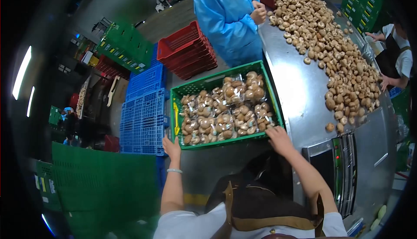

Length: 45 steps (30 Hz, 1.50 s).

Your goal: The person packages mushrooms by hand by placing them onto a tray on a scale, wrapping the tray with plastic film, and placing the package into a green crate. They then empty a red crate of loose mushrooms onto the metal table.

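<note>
L hand (171, 145): reaching up to near-left corner of crate (226, 141), fingers curling onto rim, gripping it; fingertips partly hidden by rim.
R hand (278, 137): stretching out to near-right corner of crate, fingers bending over rim, clamping on it, nothing else in hand.
Band (174, 170): thin, pale, sitting round L wrist.
Crate: green, open-topped, lying straight ahead betw. both hands, right wall running along table (299, 91) edge; what's under it, can't tell.
Packs (221, 113): clear-wrapped mushroom trays, filling crate approx. wall to wall, touching each other.
Table: bare steel, glaring under lights, stretching away on right of crate.
Mushrooms (330, 43): loose, brown, heaping along far and right part of table, a few strays lying near the front edge, well apart from crate.
Co-worker (226, 17): in blue coat, standing just beyond crate's far end, hands held up at table edge beside the heap.
2nd person (393, 56): dark apron, standing at far right of table, one hand reaching to the heap.
Red crates (189, 50): stacking left of co-worker, near crate's far-left corner.
Blue crates (145, 108): piling just left of crate.
Green stack (124, 45): sitting further back left, labels showing.
</note>
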{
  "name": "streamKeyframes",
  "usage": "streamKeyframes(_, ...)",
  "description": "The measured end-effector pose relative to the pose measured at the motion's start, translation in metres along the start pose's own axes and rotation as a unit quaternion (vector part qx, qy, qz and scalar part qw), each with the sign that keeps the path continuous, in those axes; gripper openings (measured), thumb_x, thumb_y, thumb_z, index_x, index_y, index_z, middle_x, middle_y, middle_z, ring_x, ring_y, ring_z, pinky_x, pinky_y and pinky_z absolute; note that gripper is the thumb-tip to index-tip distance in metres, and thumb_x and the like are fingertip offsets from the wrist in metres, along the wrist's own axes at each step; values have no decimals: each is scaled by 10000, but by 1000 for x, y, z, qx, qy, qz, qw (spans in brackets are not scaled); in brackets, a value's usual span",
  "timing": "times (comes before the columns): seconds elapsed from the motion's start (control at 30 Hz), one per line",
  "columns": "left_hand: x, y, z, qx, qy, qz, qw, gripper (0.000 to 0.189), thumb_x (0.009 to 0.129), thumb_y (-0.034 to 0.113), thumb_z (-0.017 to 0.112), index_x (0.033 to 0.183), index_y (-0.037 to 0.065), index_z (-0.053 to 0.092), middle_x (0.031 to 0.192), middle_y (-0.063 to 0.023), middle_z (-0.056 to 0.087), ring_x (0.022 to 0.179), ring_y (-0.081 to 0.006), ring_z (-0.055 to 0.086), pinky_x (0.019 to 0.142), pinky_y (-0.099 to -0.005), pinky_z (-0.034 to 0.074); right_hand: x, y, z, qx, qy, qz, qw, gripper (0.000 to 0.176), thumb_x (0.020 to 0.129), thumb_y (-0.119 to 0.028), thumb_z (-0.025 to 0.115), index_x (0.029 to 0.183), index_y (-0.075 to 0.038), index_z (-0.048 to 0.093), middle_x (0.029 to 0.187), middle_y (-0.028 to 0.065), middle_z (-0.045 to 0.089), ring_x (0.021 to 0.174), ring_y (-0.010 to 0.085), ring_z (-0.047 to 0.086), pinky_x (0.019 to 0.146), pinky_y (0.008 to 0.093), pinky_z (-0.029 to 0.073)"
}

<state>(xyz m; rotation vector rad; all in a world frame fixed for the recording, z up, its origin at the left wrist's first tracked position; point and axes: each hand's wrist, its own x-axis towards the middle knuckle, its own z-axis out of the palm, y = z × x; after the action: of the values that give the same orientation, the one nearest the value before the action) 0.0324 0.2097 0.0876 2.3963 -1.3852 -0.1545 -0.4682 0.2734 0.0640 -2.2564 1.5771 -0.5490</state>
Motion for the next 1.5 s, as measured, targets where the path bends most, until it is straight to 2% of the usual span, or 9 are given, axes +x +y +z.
streamKeyframes(0.2, 23, -73, 14, -280, -198, -128, 931, 794, 910, 385, 677, 1502, 7, 307, 1475, -275, 413, 1341, -408, 437, 1113, -442, 355, 1, -16, 30, -26, 99, 62, 993, 450, 729, 37, 636, 1173, -24, 590, 1185, 140, 590, 1177, 352, 509, 1074, 463, 390)
streamKeyframes(0.4, 55, -71, 19, -170, -224, -27, 959, 772, 922, 349, 685, 1483, -6, 291, 1269, -230, 571, 1142, -324, 596, 968, -398, 476, 80, -152, 77, -53, 108, 100, 988, 436, 742, 41, 617, 1171, -7, 557, 1201, 173, 543, 1181, 371, 497, 1026, 476, 397)
streamKeyframes(0.53, 87, -144, 38, -369, -352, 32, 860, 775, 943, 316, 676, 1508, 4, 248, 1275, -224, 572, 1080, -263, 635, 929, -354, 509, 181, -280, 151, 68, 46, 75, 994, 361, 865, -77, 638, 1206, -22, 532, 1163, 177, 579, 1087, 388, 561, 935, 442, 473)
streamKeyframes(0.6, 132, -178, 6, -492, -527, -55, 691, 763, 950, 323, 671, 1521, 35, 256, 1348, -197, 550, 1108, -237, 632, 940, -355, 501, 229, -346, 189, 104, -18, 125, 987, 367, 889, -108, 632, 1226, -21, 516, 1163, 178, 583, 1059, 400, 582, 884, 442, 506)
streamKeyframes(0.77, 282, -318, -24, -270, -519, -8, 811, 573, 957, 278, 664, 1429, 38, 444, 1290, -124, 615, 1057, -197, 644, 916, -332, 504, 312, -424, 256, -75, -36, 189, 978, 806, 776, -500, 760, 1385, -78, 443, 1048, 187, 587, 909, 359, 645, 751, 451, 539)
streamKeyframes(0.83, 337, -354, -33, -287, -502, -66, 813, 483, 965, 231, 647, 1375, 25, 496, 1243, -125, 639, 1015, -179, 656, 881, -311, 510, 332, -433, 256, -78, -152, 231, 958, 706, 834, -350, 707, 1423, -82, 424, 1012, 166, 583, 870, 336, 656, 705, 445, 545)
streamKeyframes(1.2, 559, -132, 35, -244, -658, 197, 684, 411, 971, 227, 642, 1316, 26, 546, 1245, -133, 644, 1077, -203, 646, 948, -321, 494, 425, -419, 263, -160, -379, 290, 864, 252, 956, -227, 511, 1105, -180, 708, 830, 44, 731, 791, 255, 730, 613, 391, 557)
streamKeyframes(1.33, 647, -65, 71, -191, -695, 275, 637, 406, 972, 242, 639, 1311, 34, 555, 1231, -117, 659, 1128, -208, 630, 960, -329, 485, 580, -398, 225, 59, 15, 185, 981, 189, 909, -279, 619, 852, -100, 604, 676, 140, 640, 659, 339, 676, 592, 465, 535)
streamKeyframes(1.5, 790, -26, 105, -17, -596, 378, 708, 358, 1001, 225, 579, 1296, 23, 564, 1209, -112, 672, 1078, -203, 650, 936, -331, 500, 760, -319, 182, -57, 66, 119, 989, 130, 754, -135, 613, 861, -61, 598, 794, 100, 659, 790, 286, 692, 661, 411, 567)
